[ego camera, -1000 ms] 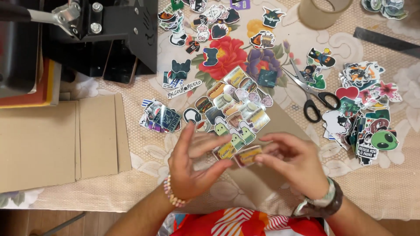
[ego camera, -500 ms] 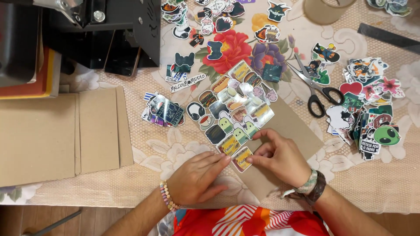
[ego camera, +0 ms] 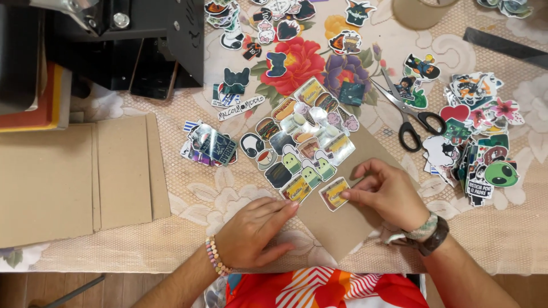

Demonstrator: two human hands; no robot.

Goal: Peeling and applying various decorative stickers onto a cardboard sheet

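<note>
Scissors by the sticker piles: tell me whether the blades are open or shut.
Open. The scissors lie flat on the tablecloth, black handles apart and the two blades spread in a narrow V toward the flower print.

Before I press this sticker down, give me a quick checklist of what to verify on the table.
1. Right hand fingertips on the loose sticker: ok.
2. Left hand flat on the table by the cardboard sheet, steadying it: ok.
3. Loose sticker clear of its neighbours in the laid-out sticker cluster: ok, a small gap shows.
4. Bare cardboard under the sticker: ok.
5. Scissors away from both hands: ok.
6. Sticker backing peeled off: cannot tell.
</note>
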